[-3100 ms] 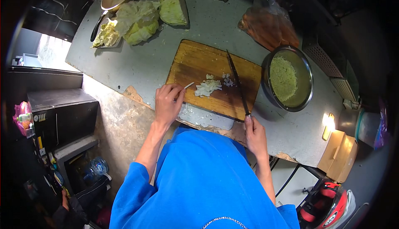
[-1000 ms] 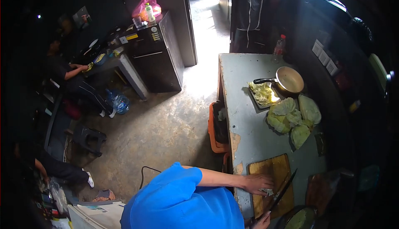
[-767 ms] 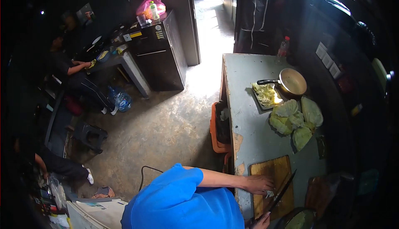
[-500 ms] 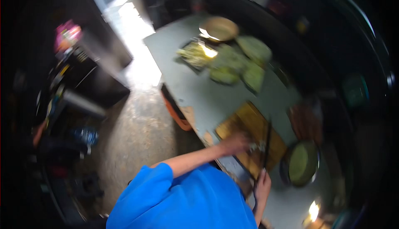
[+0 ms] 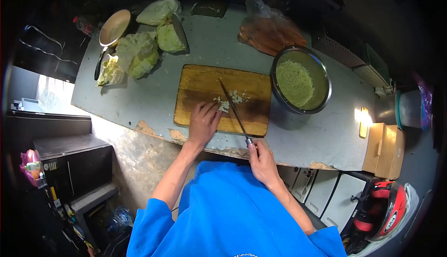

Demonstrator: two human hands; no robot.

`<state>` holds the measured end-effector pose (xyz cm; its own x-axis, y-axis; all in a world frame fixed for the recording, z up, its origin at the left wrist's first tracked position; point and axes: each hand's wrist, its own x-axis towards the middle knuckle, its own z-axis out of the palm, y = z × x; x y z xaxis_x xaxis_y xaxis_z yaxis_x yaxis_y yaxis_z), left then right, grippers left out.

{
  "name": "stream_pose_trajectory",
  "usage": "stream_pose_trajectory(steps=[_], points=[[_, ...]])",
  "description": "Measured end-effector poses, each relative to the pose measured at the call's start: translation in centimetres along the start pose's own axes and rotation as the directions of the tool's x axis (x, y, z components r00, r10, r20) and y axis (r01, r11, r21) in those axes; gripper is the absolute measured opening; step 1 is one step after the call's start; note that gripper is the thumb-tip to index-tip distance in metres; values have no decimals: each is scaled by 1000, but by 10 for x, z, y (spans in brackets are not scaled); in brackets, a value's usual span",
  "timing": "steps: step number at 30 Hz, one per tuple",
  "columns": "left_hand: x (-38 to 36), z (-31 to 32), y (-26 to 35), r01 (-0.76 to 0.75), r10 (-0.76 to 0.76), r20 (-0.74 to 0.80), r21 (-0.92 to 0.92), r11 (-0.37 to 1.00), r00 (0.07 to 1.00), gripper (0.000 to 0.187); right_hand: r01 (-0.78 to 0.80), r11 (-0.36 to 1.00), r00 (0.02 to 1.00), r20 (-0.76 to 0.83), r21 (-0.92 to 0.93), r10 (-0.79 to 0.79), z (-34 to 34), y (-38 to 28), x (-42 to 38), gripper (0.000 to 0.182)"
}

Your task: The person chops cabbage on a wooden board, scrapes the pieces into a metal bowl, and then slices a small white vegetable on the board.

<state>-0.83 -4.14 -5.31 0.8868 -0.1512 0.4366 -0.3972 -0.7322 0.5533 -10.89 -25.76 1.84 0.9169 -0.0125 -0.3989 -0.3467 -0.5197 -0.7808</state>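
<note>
My right hand [image 5: 263, 161] is closed round the handle of a knife [image 5: 236, 114], whose dark blade points away across a wooden cutting board [image 5: 198, 82]. Small chopped white pieces [image 5: 238, 97] lie on both sides of the blade. My left hand [image 5: 204, 123] rests on the board's near left part, fingers bent and close together at the edge of the white pieces; whether anything is under the fingertips is hidden. Right of the board stands a metal bowl [image 5: 328, 87] with finely chopped pale green stuff [image 5: 295, 83] in it.
Cabbage pieces [image 5: 171, 37], a tray of leaves [image 5: 110, 72] and a pan [image 5: 114, 27] are at the table's [image 5: 209, 35] far left. Behind the bowl lies a bag of orange-brown food [image 5: 270, 34]. A phone [image 5: 363, 123] and cardboard box [image 5: 384, 150] are at right.
The view has swung round and become sharper, so the board now lies straight ahead. The knife stays in my right hand, and my left hand is still at the board.
</note>
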Motion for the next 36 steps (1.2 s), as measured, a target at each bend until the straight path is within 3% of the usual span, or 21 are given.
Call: stream_pose_trajectory(steps=[6, 8, 11, 21, 27, 30, 34, 36], points=[[5, 2, 4, 15, -15, -10, -17, 1000, 1000, 25, -49, 999, 999, -10, -15, 49, 16, -4, -8, 33], [4, 6, -3, 7, -7, 10, -44, 999, 1000, 24, 63, 991, 995, -72, -122, -72, 23, 2, -7, 29], [2, 5, -4, 17, -17, 9, -46, 999, 1000, 23, 52, 978, 995, -67, -204, -67, 29, 5, 3, 29], [0, -2, -4, 9, -8, 15, -80, 997, 1000, 26, -25, 1000, 994, -108, 5, 26, 19, -1, 5, 35], [3, -6, -4, 11, -9, 24, -78, 997, 1000, 30, -17, 999, 992, -122, -34, 13, 11, 4, -5, 34], [6, -9, -4, 9, -7, 42, -68, 998, 999, 31, 77, 996, 976, -200, -49, -86, 11, 15, -4, 32], [4, -4, -6, 15, -13, 45, -33, 999, 999, 30, 179, 983, 965, -188, -24, -181, 3, 22, 5, 32], [5, -2, -4, 21, -20, 30, -10, 1000, 999, 29, 131, 991, 984, -120, -14, -132, -6, 19, 8, 32]])
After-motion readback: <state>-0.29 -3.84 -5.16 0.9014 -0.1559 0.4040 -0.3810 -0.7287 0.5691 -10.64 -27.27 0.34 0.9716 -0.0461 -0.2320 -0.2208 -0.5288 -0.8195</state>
